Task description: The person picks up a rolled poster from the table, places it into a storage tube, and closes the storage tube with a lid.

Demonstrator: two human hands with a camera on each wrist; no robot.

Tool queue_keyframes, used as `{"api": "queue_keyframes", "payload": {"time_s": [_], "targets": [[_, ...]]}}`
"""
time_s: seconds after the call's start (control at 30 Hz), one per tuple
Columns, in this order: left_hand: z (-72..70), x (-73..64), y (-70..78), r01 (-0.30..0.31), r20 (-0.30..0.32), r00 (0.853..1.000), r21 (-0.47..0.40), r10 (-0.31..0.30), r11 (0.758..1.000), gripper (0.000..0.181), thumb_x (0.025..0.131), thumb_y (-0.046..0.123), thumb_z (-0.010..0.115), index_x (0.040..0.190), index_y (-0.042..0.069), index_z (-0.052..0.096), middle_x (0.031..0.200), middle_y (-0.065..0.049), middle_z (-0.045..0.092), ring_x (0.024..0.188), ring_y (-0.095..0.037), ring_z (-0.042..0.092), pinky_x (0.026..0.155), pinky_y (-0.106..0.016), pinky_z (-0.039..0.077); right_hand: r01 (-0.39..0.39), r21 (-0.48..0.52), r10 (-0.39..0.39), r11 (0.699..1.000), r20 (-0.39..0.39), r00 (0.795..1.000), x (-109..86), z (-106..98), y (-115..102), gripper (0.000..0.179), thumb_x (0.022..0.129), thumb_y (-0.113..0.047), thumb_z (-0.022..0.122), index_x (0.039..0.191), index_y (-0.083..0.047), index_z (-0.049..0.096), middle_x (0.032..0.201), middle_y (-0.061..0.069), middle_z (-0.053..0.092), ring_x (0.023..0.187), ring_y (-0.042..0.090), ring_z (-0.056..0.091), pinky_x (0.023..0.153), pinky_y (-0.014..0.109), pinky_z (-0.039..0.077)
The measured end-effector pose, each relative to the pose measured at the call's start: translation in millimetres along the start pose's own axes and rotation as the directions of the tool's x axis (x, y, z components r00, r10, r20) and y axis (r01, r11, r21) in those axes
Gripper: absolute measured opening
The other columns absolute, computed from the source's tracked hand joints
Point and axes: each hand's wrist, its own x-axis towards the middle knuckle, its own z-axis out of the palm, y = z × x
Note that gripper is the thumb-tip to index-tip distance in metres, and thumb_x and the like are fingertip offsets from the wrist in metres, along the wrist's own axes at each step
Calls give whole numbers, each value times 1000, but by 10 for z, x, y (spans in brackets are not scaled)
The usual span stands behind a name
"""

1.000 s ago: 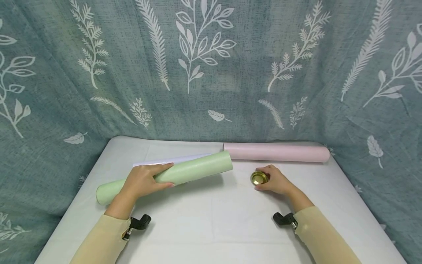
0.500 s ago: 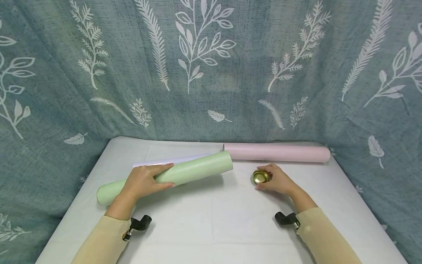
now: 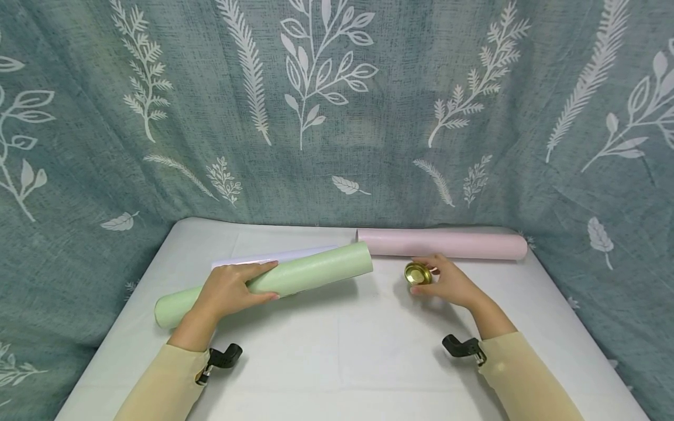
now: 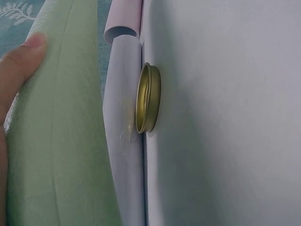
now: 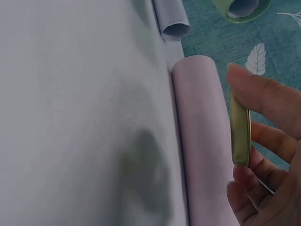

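My left hand grips a green paper roll, thumb on one side and fingers on the other. The roll slants above the table, its right end higher. With the fingertips of my right hand I hold a small round gold tin or lid by its rim, raised above the cloth with its hollow side showing. In the left wrist view a second gold lid-like piece stands out beside a pale lavender roll; from the head camera the green roll covers it.
Along the back edge lies a pink roll, just behind my right hand. The lavender roll lies partly behind the green one. White cloth covers the table, and a leaf-patterned curtain hangs around it.
My right hand has lifted the gold piece off the cloth and moved slightly away from me, toward the pink roll. My left hand and the green roll have stayed almost still.
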Motion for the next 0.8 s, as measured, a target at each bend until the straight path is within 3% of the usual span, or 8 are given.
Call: {"api": "queue_keyframes", "payload": {"time_s": [0.33, 0.57, 0.8], "targets": [[12, 3, 27, 4, 16, 1000, -2, -4, 1000, 70, 67, 55, 87, 129, 29, 70, 114, 1, 74, 99, -24, 72, 78, -45, 57, 41, 58, -39, 997, -40, 998, 7, -54, -174, 72, 82, -27, 85, 144, -7, 53, 129, 12, 52, 117, 36, 50, 101, 62, 39], [19, 4, 29, -11, -3, 1000, -10, 11, 1000, 70, 66, 55, 88, 129, 28, 71, 113, 1, 75, 96, -23, 73, 75, -44, 57, 71, 88, -66, 994, -62, 996, 17, -78, -272, 72, 83, -26, 84, 146, -15, 52, 132, 9, 50, 120, 36, 49, 104, 61, 39], [42, 6, 21, -22, -15, 1000, -11, 22, 1000, 69, 66, 55, 88, 128, 28, 71, 112, 2, 75, 95, -23, 73, 74, -44, 57, 137, 119, -126, 983, -96, 987, 27, -89, -380, 70, 83, -21, 84, 145, -12, 52, 135, 9, 50, 119, 35, 51, 106, 58, 39]]}}
